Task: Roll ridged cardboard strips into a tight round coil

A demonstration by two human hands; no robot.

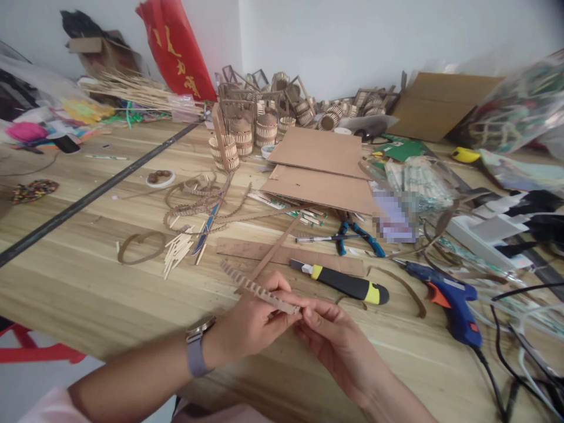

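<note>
My left hand, with a watch at its wrist, grips a corrugated cardboard strip whose free end points up and left. The fingers of my right hand pinch the strip's near end, touching my left fingertips. What lies between the fingertips is too small to make out. Just beyond my hands a yellow and black utility knife lies on the wooden table, beside a flat cardboard strip. To the right rests a blue glue gun.
Small wooden sticks and curled cardboard strips lie left of centre. Blue-handled pliers and cardboard sheets are farther back. Small wooden buckets crowd the back. Cables and a white power strip are at right.
</note>
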